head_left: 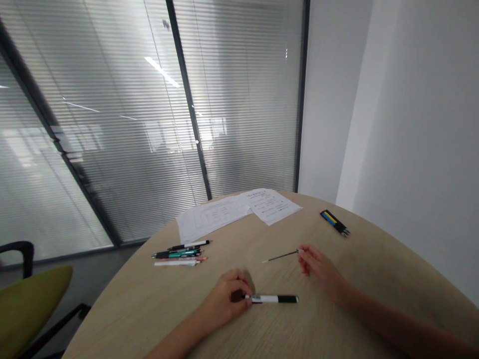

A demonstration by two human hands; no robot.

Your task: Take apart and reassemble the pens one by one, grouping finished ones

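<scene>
My left hand (229, 295) rests low over the table, its thumb and fingers closed on one end of a white pen barrel (266, 298) with a black section at its right end. The barrel lies nearly level and points right. To the right, my right hand (318, 267) pinches one end of a thin pen refill (283, 256). This refill is dark along most of its length, with a pale left end, and slants just above or on the wood; I cannot tell which. The two pieces are apart.
Several pens (181, 253) lie side by side at the left of the round table (239, 244). Printed papers (220, 214) are spread at the far edge. A black, blue and yellow group of pens (334, 222) lies at the right. A green chair (35, 304) stands at the left.
</scene>
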